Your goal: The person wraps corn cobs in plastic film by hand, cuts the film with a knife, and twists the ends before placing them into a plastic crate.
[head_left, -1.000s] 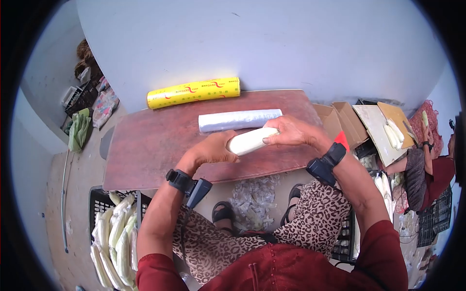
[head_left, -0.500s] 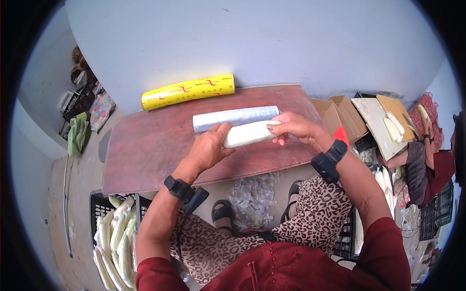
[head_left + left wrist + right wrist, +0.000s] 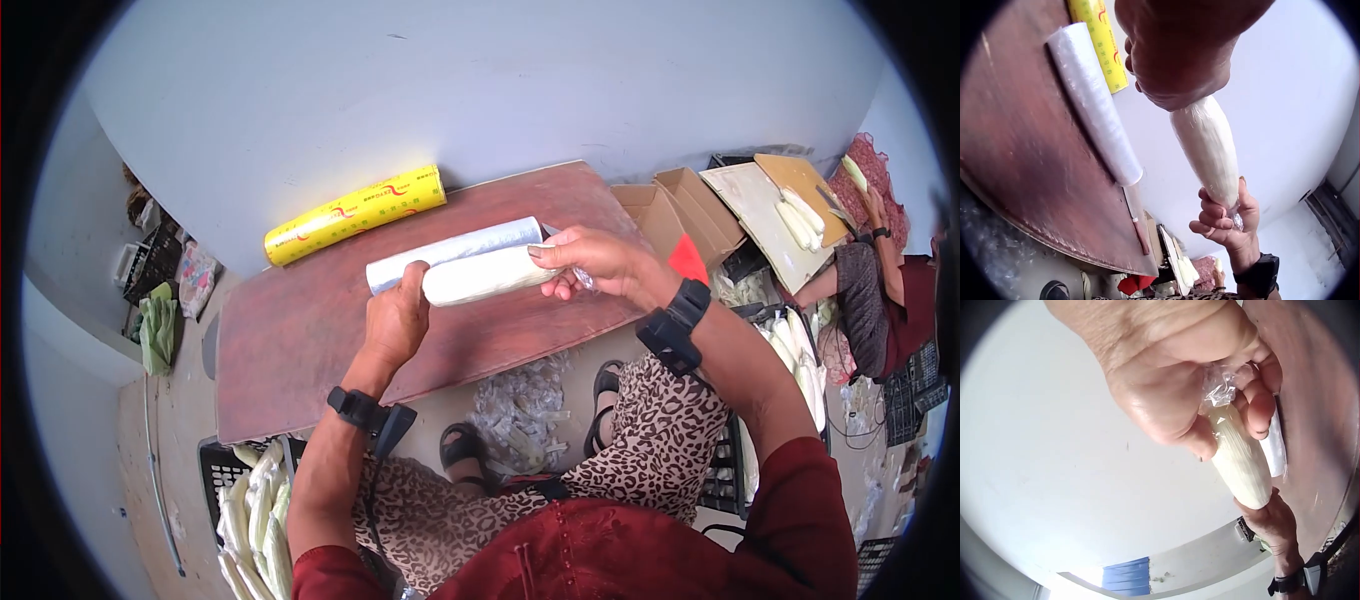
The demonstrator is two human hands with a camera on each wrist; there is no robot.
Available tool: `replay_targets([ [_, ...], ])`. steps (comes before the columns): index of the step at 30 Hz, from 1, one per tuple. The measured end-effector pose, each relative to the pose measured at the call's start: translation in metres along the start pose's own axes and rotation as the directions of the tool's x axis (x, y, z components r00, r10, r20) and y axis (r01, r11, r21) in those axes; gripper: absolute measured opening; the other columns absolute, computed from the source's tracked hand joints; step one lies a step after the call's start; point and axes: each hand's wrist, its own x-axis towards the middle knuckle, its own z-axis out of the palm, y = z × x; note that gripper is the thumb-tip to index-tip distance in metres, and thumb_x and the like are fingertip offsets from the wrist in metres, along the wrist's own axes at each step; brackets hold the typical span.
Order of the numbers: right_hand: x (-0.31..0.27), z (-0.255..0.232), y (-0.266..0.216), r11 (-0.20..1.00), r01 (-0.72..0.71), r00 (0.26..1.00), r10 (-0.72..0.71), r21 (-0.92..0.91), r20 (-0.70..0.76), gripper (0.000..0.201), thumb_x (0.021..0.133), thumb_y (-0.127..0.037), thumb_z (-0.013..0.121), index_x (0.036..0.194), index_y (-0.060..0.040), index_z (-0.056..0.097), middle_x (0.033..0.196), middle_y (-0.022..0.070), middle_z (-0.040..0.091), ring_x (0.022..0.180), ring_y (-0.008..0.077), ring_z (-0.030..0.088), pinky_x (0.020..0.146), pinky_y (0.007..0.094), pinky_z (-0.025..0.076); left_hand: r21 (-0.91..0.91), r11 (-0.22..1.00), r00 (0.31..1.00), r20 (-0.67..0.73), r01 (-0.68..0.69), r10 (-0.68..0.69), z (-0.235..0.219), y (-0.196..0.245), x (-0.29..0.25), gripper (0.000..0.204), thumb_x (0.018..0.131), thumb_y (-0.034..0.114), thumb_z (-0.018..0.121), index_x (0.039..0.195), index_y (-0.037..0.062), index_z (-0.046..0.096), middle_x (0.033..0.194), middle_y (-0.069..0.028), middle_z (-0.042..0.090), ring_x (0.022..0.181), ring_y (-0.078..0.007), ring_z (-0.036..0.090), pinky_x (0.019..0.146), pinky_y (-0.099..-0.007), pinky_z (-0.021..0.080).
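Crosswise above a reddish table [image 3: 470, 345], a pale ear of corn [image 3: 490, 276] slants, its right end farther from the wearer. The left hand [image 3: 393, 322] curls round the left end; the right hand [image 3: 605, 263] pinches the other. The right wrist view reveals bunched clear film [image 3: 1219, 385], largely finger-hidden in the head view.

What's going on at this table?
A pale, long vegetable is held up over the table in two bare hands. The left hand holds one end, and the right hand pinches the other, where clear film is bunched up. A roll of clear film lies just behind, with a yellow roll farther back. More pale vegetables sit in a crate at the lower left of the head view.
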Motion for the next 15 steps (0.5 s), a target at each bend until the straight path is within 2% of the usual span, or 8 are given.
replay_targets([
  [1,-0.001,0.001,0.0,1.0,-0.004,1.0,0.004,-0.008,-0.016,0.044,0.094,-0.035,0.062,0.108,0.0069,0.061,0.085,0.0073,0.063,0.07,0.0099,0.061,0.057,0.0208,0.05,0.015,1.0,1.0,0.0,0.012,-0.012,0.001,0.0,0.001,0.027,0.086,0.005,0.054,0.112,0.0082,0.046,0.085,-0.0218,0.066,0.075,-0.0426,0.064,0.063,-0.0506,0.05],
  [4,-0.006,-0.001,0.001,0.999,-0.006,0.999,0.004,-0.037,-0.046,0.044,0.095,-0.035,0.061,0.107,0.0076,0.061,0.086,0.007,0.062,0.07,0.0099,0.06,0.057,0.0207,0.049,0.126,0.988,0.985,0.139,0.085,-0.102,0.012,-0.01,0.0,0.027,0.084,0.004,0.053,0.112,0.007,0.052,0.09,-0.0221,0.067,0.081,-0.0414,0.065,0.067,-0.0499,0.052],
  [5,-0.008,-0.003,0.002,0.999,0.002,0.999,-0.004,-0.046,-0.045,0.044,0.095,-0.035,0.061,0.106,0.0076,0.061,0.086,0.0069,0.062,0.071,0.0098,0.06,0.057,0.0207,0.049,0.175,0.98,0.956,0.258,0.094,-0.137,0.013,-0.016,-0.004,0.028,0.084,0.005,0.053,0.112,0.0066,0.055,0.091,-0.0224,0.067,0.084,-0.0415,0.065,0.071,-0.0498,0.052],
  [7,-0.011,-0.005,0.002,0.999,0.012,0.999,-0.015,-0.051,-0.051,0.043,0.095,-0.034,0.061,0.105,0.0077,0.061,0.087,0.0066,0.061,0.071,0.0099,0.06,0.058,0.0207,0.049,0.274,0.957,0.854,0.472,0.094,-0.219,0.008,-0.03,-0.009,0.03,0.083,0.006,0.054,0.113,0.0058,0.06,0.094,-0.0229,0.067,0.089,-0.0417,0.064,0.078,-0.0497,0.052],
  [10,-0.014,-0.006,0.004,0.999,0.01,0.997,-0.013,-0.05,-0.074,0.043,0.095,-0.034,0.061,0.104,0.0076,0.062,0.088,0.0065,0.061,0.073,0.0102,0.06,0.059,0.021,0.049,0.356,0.926,0.759,0.566,0.126,-0.321,-0.016,-0.04,-0.004,0.037,0.081,-0.001,0.048,0.114,0.0075,0.062,0.102,-0.0209,0.067,0.1,-0.038,0.064,0.082,-0.0478,0.052],
  [13,-0.012,-0.005,0.007,0.997,-0.017,0.997,0.012,-0.069,-0.077,0.043,0.094,-0.034,0.062,0.104,0.0072,0.062,0.089,0.0066,0.061,0.072,0.0105,0.06,0.057,0.0217,0.049,0.315,0.899,0.889,0.247,0.303,-0.386,-0.037,-0.014,0.013,0.029,0.085,0.005,0.054,0.113,0.005,0.061,0.106,-0.02,0.066,0.101,-0.0382,0.063,0.085,-0.0466,0.051],
  [14,-0.009,-0.002,0.008,0.998,-0.02,0.997,0.016,-0.063,-0.07,0.043,0.093,-0.035,0.062,0.104,0.0068,0.063,0.09,0.0067,0.061,0.07,0.0104,0.059,0.055,0.022,0.049,0.052,0.963,0.959,0.099,0.263,-0.267,-0.045,0.002,0.022,0.029,0.085,0.01,0.059,0.113,0.0028,0.06,0.107,-0.0204,0.065,0.1,-0.0381,0.063,0.086,-0.0462,0.05],
  [15,-0.006,0.001,0.01,0.998,-0.027,0.998,0.023,-0.06,-0.058,0.043,0.093,-0.036,0.063,0.103,0.0065,0.063,0.09,0.0068,0.061,0.069,0.0102,0.059,0.052,0.0224,0.048,-0.202,0.965,0.979,-0.084,0.167,-0.187,-0.05,0.023,0.027,0.032,0.086,0.015,0.064,0.113,0.0007,0.058,0.107,-0.0208,0.064,0.1,-0.038,0.062,0.087,-0.0457,0.05],
])
